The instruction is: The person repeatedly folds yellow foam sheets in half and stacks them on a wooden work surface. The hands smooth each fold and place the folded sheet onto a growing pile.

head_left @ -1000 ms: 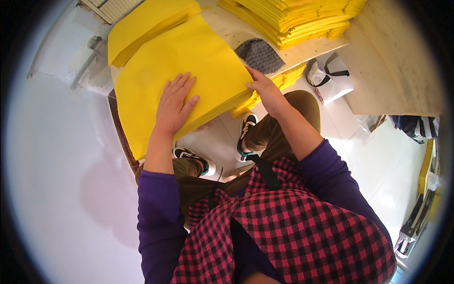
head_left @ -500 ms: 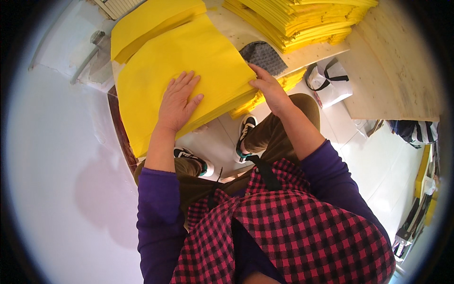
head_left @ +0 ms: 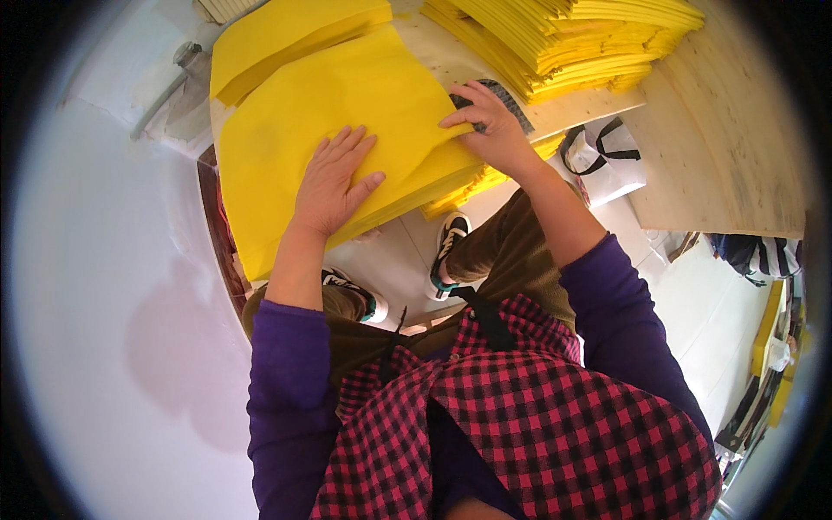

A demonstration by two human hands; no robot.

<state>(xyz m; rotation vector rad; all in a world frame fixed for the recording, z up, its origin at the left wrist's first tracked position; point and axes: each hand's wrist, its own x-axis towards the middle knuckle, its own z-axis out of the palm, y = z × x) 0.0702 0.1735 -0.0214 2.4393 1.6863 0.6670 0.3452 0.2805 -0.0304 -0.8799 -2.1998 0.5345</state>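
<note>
In front of me lies a stack of large, soft-looking yellow sheets (head_left: 286,165), whose edges show along the near side. My left hand (head_left: 334,184) rests flat on the top sheet with its fingers stretched out. At the right corner, my right hand (head_left: 494,130) pinches the edge of the top yellow sheet between thumb and fingers, and that edge is slightly raised. Behind the right hand, a dark grey textured pad (head_left: 513,102) is partly covered. Another yellow piece or pile (head_left: 286,43) lies across the far side of the stack.
A tall pile of yellow sheets (head_left: 581,43) stands at the far right on the wooden table (head_left: 594,106). More yellow material (head_left: 464,191) sits below the table edge. A white bag (head_left: 611,165) with black handles stands beside a wooden panel (head_left: 728,147). A white wall (head_left: 104,286) is at left.
My right hand has shifted up and inward at the corner, and the sheet's edge now bends up in its fingers. My left hand stays flat on the stack.
</note>
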